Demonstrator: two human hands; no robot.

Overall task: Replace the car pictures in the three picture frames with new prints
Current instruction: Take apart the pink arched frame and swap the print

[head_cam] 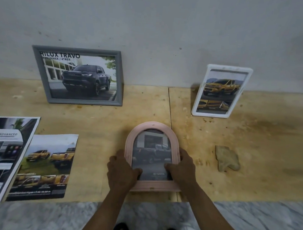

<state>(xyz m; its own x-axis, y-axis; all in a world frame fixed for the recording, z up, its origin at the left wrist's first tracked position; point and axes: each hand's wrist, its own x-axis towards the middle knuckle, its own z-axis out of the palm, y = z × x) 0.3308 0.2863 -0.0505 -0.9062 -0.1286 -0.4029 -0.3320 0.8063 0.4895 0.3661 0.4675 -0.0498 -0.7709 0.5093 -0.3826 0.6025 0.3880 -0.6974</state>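
on the plywood, left hand (122, 168) and right hand (181, 169) grip the arched frame (151, 158), its print blurred.

grey frame (77, 76): far left, leaning on wall | white frame (221, 91): far right, upright | pink arched frame (152, 156): near centre, dark truck print | loose prints (43, 168): flat, near left

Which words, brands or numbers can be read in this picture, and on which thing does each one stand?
"HILUX TRAVO": print in the grey frame.
"4TREX": same print, second line; the word before it is blurred.
"TOYOTA": print in the pink arched frame.
"ADVANCED": large loose print.
Yellow-truck print: bottom text too small.
White frame: no readable text.
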